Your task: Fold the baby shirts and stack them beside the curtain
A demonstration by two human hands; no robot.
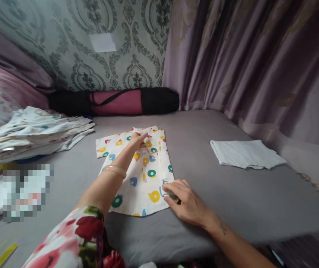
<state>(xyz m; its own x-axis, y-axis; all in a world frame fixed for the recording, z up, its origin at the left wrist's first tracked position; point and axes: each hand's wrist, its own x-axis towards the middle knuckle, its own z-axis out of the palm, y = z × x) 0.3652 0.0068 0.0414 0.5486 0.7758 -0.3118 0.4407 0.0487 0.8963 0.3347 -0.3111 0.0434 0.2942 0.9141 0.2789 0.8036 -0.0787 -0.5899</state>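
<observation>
Two hands on one garment in the head view: the white short-sleeved fabric shirt with red, yellow, green and blue prints (137, 197) lies mid-frame on the grey cloth-covered surface (218, 208), long axis running from collar at upper centre to hem at lower centre. Up near the collar, it's the left hand (139, 139), touching the chest; whether those fingers pinch cloth, I can't tell. Down at the lower right edge, nearer the hem, the right hand (183, 197) has thumb and fingers clamped on that edge, the shirt stretching up and left from it. Looks flat, one sleeve out toward frame left, the other seemingly tucked inward.
</observation>
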